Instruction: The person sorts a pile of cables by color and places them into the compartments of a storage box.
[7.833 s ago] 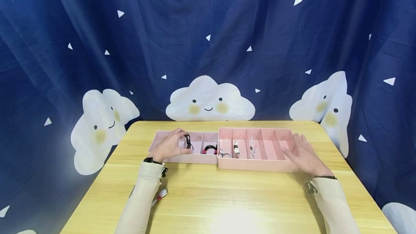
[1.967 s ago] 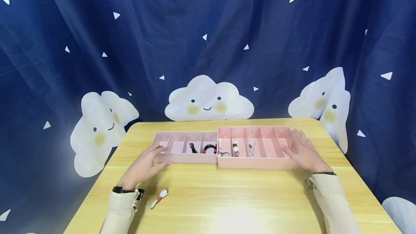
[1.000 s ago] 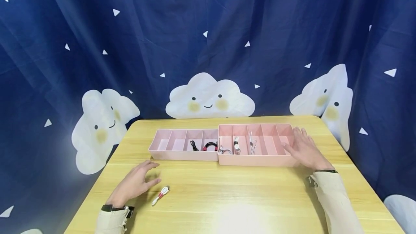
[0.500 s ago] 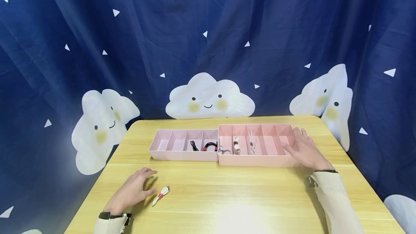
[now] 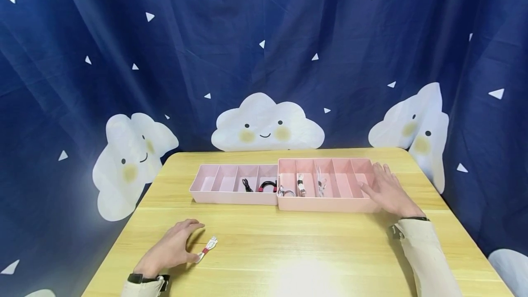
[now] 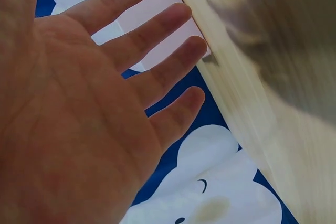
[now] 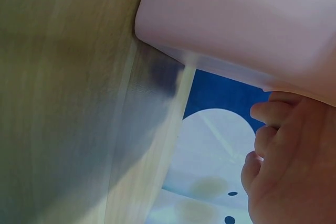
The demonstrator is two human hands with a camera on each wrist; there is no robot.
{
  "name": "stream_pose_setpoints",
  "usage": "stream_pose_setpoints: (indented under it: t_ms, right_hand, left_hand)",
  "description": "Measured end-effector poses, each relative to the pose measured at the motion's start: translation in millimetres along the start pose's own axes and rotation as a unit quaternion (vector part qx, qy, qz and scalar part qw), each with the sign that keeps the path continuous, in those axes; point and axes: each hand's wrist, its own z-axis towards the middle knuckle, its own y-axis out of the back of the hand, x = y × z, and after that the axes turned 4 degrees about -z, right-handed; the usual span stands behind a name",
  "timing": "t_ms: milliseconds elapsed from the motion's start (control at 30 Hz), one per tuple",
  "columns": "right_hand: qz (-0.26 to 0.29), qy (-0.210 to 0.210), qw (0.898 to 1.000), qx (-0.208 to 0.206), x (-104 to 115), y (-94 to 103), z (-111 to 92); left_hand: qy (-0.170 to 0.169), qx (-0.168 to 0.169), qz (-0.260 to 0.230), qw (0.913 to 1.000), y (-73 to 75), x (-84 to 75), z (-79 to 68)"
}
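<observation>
A bundled white cable point(image 5: 209, 245) with a red tie lies on the table at the front left. My left hand point(image 5: 171, 247) hovers over it, fingers spread, the thumb at the cable's lower end. Whether the thumb touches it cannot be told. In the left wrist view the palm and fingers of this left hand point(image 6: 100, 93) show nothing held, and the cable is out of sight. My right hand point(image 5: 389, 191) holds the right end of the pink divided box point(image 5: 326, 204), thumb over the rim, fingers outside. In the right wrist view the box point(image 7: 236, 19) hides that thumb.
A lilac divided box point(image 5: 235, 197) adjoins the pink one on the left. It contains a black cable point(image 5: 247, 185) and a coiled black cable with red ties point(image 5: 268, 186). White cables point(image 5: 301, 185) lie in the pink box's left compartments. A blue curtain point(image 5: 264, 26) hangs behind the table.
Earlier, my left hand held the black cable over the lilac box. It has let go there and moved down to the white cable. My right hand stays at the pink box.
</observation>
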Motion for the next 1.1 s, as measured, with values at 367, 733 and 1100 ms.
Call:
stream_pose_setpoints:
  t_ms: [367, 733, 1100]
  right_hand:
    - [0.002, 0.000, 1.000, -0.004, -1, -2.1, -1]
    - [0.002, -0.003, 1.000, 0.003, -3, -1.4, -1]
    - [0.001, 0.003, 1.000, -0.003, -5, -2.4, 1]
  left_hand:
    - [-0.007, 0.026, -0.013, 0.9995, 1.3, -8.5, -3.3]
    - [0.000, -0.009, 0.025, 0.9997, 2.7, -5.4, -3.8]
    - [-0.003, 0.021, -0.003, 0.9998, -5.0, -14.4, -1.9]
